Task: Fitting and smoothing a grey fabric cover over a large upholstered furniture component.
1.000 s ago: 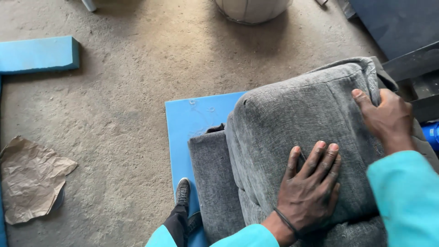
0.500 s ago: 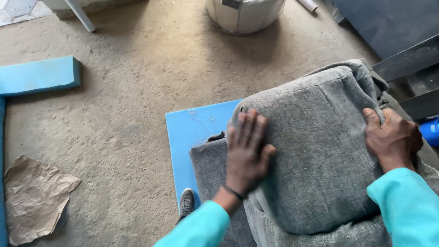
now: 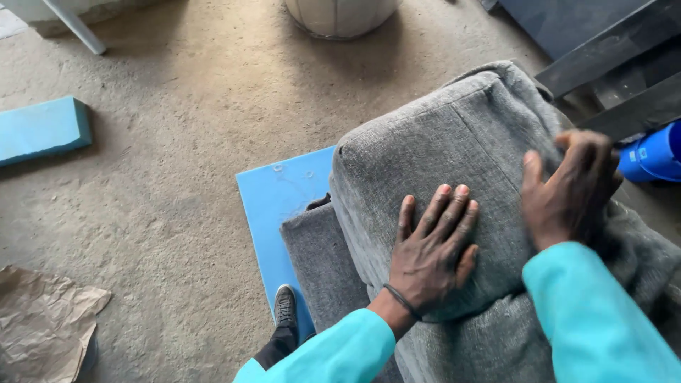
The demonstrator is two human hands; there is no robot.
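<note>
A padded cushion in a grey fabric cover point(image 3: 454, 142) fills the right half of the head view, lying over a second grey cushion point(image 3: 323, 269). My left hand point(image 3: 433, 248) lies flat on the cover, fingers spread, near its front edge. My right hand point(image 3: 567, 188) rests on the cover's right side, fingers curled against the fabric; whether it grips the cloth I cannot tell. Both arms wear turquoise sleeves. A blue foam sheet point(image 3: 277, 206) lies on the floor under the cushions.
Concrete floor point(image 3: 177, 156) all around. A blue foam block point(image 3: 42, 131) lies at the left, crumpled brown paper point(image 3: 42, 326) at the bottom left. A pale round container point(image 3: 340, 14) stands at the top, a blue plastic container point(image 3: 652, 156) and dark beams at the right. My shoe point(image 3: 286, 308) rests on the foam sheet.
My left hand has slid from the cushion's upper left back toward its front middle. My right hand has shifted inward from the far right corner. The view has moved closer.
</note>
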